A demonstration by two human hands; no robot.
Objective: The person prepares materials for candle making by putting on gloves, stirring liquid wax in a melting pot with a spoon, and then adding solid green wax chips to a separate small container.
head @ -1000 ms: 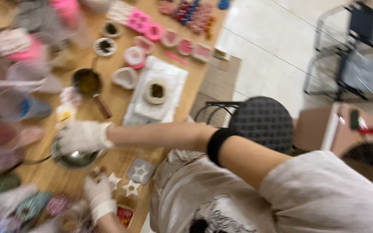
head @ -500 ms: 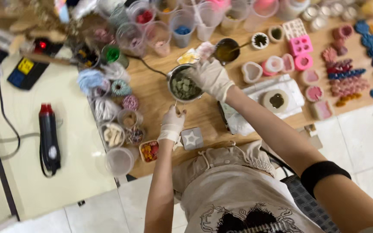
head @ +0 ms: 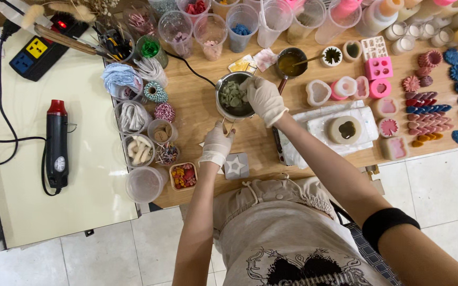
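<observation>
White gloves cover both hands. The right hand [head: 264, 98] curls over the right rim of a small steel pot [head: 234, 99], fingers bent down onto the rim and into its mouth; whether they pinch anything there cannot be told. The pot stands on the wooden worktop [head: 197, 114] near its middle and holds pale green chips. The left hand [head: 216, 145] lies just below the pot, closed around the pot's thin handle, which runs toward the near edge.

Just beside the left hand, at the near edge, lies a grey square mould [head: 236, 166] with a white star in it. Left of that sits a small tub [head: 183, 176] of red and yellow bits, and beyond it an empty clear cup [head: 144, 185] at the near left corner. Above the cup, along the left edge, stand more cups holding cord, buttons and wooden pieces, with two spools of striped twine [head: 156, 92] among them.

Right of the pot rests a dark pan [head: 291, 62] of amber liquid. Further right a white cloth [head: 324, 130] carries a round cream mould [head: 344, 130] with a dark centre. Pink and white moulds [head: 379, 68] lie past it, and rows of red, blue and orange shaped pieces [head: 428, 111] fill the right end. Clear cups [head: 241, 24] of coloured bits line the far edge.

On the pale table [head: 91, 175] to the left lie a black and red heat gun [head: 56, 143] and a power strip [head: 41, 50].
</observation>
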